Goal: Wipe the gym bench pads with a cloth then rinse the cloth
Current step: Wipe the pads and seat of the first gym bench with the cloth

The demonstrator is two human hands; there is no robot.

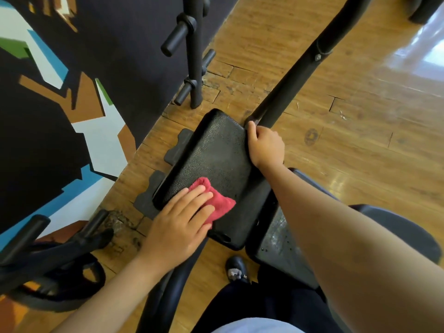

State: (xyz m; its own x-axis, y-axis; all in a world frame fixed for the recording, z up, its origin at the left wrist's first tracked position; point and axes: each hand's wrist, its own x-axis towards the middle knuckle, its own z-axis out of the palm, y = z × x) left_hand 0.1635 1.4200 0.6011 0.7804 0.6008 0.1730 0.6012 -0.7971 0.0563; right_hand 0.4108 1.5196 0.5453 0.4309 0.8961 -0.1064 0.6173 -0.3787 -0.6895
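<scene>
A: We see the left hand (179, 224) pressed flat, fingers spread, on a red cloth (213, 200); it pins the cloth rather than clenching it. The right hand (265, 146) is curled over the right edge of the black bench pad (213, 152), close to where a black frame tube (295, 73) meets the pad.

B: And where does the cloth lie relative to that flat left hand?

A: We find it under the fingers (199, 195) and partly under the palm, with its bunched edge showing beyond the fingertips toward the middle of the pad. The cloth rests on the pad's near left portion, well apart from the right hand.

B: How does the pad itself sit?

A: We read it as a textured black cushion running diagonally from lower left to upper right, above a wooden plank floor (348, 131). A second, greyer pad (278, 239) lies just beside its near right end, partly hidden by the right forearm.

B: What surrounds it?

A: We note a dark wall with coloured angular shapes (79, 131) at left, a black upright post with horizontal pegs (192, 56) beyond the pad, and more black equipment (48, 255) at lower left. A dark shoe (236, 267) shows on the floor below the pad.
</scene>
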